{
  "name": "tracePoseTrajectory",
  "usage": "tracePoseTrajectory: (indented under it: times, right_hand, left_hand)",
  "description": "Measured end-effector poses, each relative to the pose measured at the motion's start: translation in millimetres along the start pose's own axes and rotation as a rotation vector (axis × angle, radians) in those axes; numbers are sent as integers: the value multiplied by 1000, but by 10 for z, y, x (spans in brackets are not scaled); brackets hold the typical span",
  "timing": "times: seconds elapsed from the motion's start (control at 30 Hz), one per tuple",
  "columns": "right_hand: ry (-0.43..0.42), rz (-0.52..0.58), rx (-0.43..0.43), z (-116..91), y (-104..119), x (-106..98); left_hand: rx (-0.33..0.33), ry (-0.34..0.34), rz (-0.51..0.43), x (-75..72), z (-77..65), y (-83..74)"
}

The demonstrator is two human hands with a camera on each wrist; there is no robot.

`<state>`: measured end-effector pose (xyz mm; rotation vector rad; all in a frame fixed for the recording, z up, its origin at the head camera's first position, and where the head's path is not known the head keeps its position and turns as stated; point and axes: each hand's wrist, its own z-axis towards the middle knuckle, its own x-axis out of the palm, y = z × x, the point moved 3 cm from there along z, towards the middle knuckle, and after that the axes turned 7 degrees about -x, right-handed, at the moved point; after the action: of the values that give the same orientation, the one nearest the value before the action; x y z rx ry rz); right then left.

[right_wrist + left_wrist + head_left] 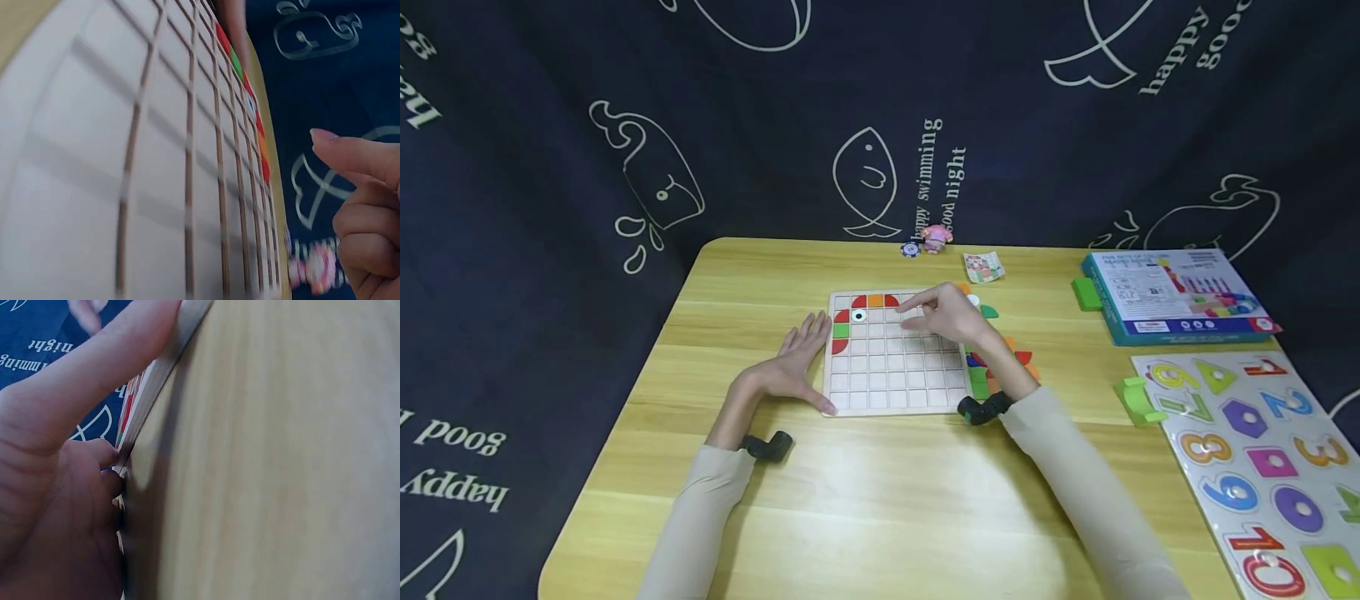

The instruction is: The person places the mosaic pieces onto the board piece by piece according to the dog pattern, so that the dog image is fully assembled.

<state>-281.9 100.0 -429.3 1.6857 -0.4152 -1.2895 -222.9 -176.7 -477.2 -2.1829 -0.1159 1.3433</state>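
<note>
A pale wooden board (895, 379) with a square grid lies on the table. Along its upper left sit several red rounded pieces (839, 346), an orange square (876, 301), a green square (841, 331) and a white eye piece (859, 316). My left hand (782, 367) spreads its fingers along the board's left edge, the thumb at the near left corner. Over the far right part of the board hovers my right hand (953, 317), index finger and thumb apart, other fingers bent. Nothing shows between them in the right wrist view (369, 206).
Loose coloured pieces (979, 383) lie right of the board, partly behind the right forearm. Farther right are a boxed set (1180, 296), green blocks (1138, 400) and a number puzzle board (1217, 417). A pink figurine (936, 239), a chip (910, 249) and a card (983, 267) sit at the back.
</note>
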Motion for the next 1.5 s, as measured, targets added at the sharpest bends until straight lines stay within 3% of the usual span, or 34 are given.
tracePoseTrajectory:
  times: [0.23, 0.47, 0.93, 1.33, 1.5]
  right_hand:
    - [-146, 32, 228, -342, -526, -550]
    - [-259, 46, 365, -392, -859, -759]
    - [-266, 41, 408, -427, -1012, -825]
    - [-227, 46, 416, -430, -973, -801]
    - [-168, 38, 419, -529, -978, -861]
  left_hand:
    - [-5, 2, -8, 1, -13, 44]
    - [-9, 4, -16, 0, -35, 43]
    - [-5, 0, 7, 12, -7, 24]
    - [-9, 3, 16, 10, 11, -9]
    - [-9, 1, 11, 6, 6, -6]
